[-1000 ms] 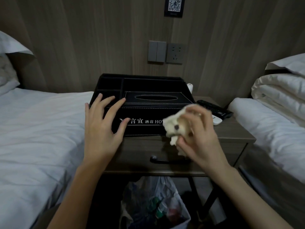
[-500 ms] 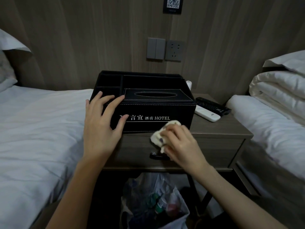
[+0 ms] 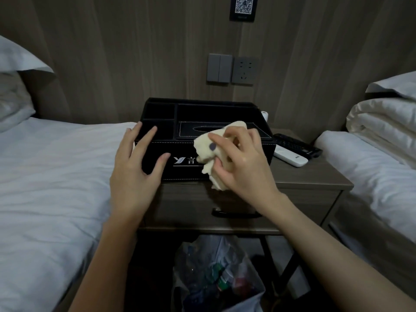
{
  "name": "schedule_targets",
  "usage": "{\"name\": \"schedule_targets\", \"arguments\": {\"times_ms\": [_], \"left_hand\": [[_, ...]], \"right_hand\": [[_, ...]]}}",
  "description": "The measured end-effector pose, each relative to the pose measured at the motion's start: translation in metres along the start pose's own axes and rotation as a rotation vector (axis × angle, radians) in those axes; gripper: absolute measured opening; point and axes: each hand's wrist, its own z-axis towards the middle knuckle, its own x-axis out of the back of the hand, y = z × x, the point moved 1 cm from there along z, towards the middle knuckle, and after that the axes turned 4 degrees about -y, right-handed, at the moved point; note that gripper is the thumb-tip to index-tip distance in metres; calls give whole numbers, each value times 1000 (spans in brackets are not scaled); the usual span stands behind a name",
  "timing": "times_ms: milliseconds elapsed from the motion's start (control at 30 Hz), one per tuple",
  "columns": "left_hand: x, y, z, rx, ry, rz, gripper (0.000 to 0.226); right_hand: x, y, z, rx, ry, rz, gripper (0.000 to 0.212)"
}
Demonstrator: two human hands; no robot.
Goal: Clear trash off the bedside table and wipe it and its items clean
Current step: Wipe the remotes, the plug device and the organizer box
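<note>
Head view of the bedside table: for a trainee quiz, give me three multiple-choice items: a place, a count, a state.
1. The white remote lies: A on the bed; B on the bedside table, right of the black organizer; C in the trash bag.
2. Remotes in view: A one; B two; C three.
3. The right hand: A is empty; B pulls the drawer; C holds a pale cloth.
Answers: B, it lies beside the organizer; B, the white one plus a black remote; C, fingers curl round the cloth.

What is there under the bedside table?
A plastic bag of trash stands under the table. The top trash covers what lies deeper, and darkness hides the floor.
</note>
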Motion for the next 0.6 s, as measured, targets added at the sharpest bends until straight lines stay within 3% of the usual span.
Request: {"name": "schedule_targets", "arguments": {"times_ms": [200, 467, 600], "left_hand": [[0, -1, 0, 5, -6, -51, 49], [5, -3, 0, 17, -23, -64, 49], [6, -8, 0, 94, 24, -168, 45]], "right_hand": [[-18, 10, -21, 92, 58, -56, 44], [-16, 16, -52, 236, -280, -35, 47], [4, 0, -28, 259, -179, -13, 42]]}}
